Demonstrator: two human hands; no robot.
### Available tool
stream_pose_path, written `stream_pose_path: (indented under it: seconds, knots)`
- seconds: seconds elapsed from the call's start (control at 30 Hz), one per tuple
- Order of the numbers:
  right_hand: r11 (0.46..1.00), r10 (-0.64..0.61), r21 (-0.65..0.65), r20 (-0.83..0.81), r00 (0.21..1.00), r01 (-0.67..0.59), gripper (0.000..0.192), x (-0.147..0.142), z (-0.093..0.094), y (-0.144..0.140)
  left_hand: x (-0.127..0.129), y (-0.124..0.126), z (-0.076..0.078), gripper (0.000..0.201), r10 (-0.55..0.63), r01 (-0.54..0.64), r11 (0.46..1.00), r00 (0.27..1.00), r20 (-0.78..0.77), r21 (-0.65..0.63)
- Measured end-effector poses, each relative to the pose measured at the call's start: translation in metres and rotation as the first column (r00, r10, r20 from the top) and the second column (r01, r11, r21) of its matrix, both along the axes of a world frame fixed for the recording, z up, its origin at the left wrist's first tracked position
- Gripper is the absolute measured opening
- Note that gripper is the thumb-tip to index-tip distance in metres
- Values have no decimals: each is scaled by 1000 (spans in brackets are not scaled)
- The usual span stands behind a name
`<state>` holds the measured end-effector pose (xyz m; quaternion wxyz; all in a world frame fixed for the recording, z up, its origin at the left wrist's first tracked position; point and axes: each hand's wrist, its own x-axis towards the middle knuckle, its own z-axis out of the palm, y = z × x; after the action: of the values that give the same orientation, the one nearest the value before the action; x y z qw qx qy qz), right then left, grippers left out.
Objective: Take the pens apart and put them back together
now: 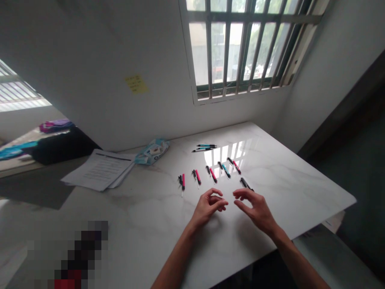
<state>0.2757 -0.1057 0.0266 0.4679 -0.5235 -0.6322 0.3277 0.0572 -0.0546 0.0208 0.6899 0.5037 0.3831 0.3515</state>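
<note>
My left hand (209, 206) hovers low over the white table, fingers loosely curled and apart, with nothing visible in them. Facing it, my right hand (254, 206) holds its thumb and fingers apart around bare air. Just beyond the hands runs a row of pens taken apart: pink barrels (183, 181), (198, 177), (213, 175), (237, 167) and a blue barrel (226, 171). Black clipped pen parts lie beside them, some with thin pale refills. Nearest my right hand are black pen pieces (245, 184), partly hidden behind its fingers.
Several whole pens (204, 148) lie together farther back on the marbled table (144, 224). Printed papers (99, 170) and a blue-white soft packet (152, 151) sit at the back left. A yellow note (136, 84) sticks to the wall, left of a barred window (240, 52).
</note>
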Motion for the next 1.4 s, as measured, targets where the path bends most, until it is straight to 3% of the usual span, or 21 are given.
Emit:
stream_pose_path:
  seconds: [0.17, 0.43, 0.53, 0.63, 0.73, 0.87, 1.07, 1.27, 1.4]
  knots:
    - [974, 203, -62, -198, 959, -219, 20, -24, 14, -1, -1, -4, 6, 51, -132, 132, 991, 991, 24, 6]
    - [921, 280, -148, -395, 875, -361, 23, -18, 15, 0, 0, -6, 9, 47, -196, 196, 981, 979, 59, 6]
    - [942, 231, -160, -328, 916, -295, 24, -8, 9, 7, 3, -8, 9, 50, -194, 195, 981, 979, 70, -12]
    - [995, 50, -83, -105, 993, -59, 24, 17, 0, 20, 5, -6, 6, 55, -155, 155, 988, 986, 63, -1]
    - [991, -132, 48, 157, 979, 126, 20, 45, -12, 32, 3, -3, 2, 53, -87, 86, 996, 996, 36, 27]
    - [988, -145, 101, 296, 944, 120, 19, 65, -28, 37, 0, 1, -1, 49, -43, 42, 998, 999, 17, 56]
    - [996, -87, 58, 329, 940, 72, 21, 62, -39, 36, 1, 0, -6, 47, -48, 48, 997, 999, 4, 64]
    - [989, -114, 127, 341, 933, 74, 21, 69, -38, 37, 0, 1, -6, 44, -29, 28, 997, 999, 15, 73]
    - [977, -171, 178, 340, 925, 115, 22, 75, -24, 51, 1, 0, 0, 42, 31, -32, 997, 999, 14, 69]
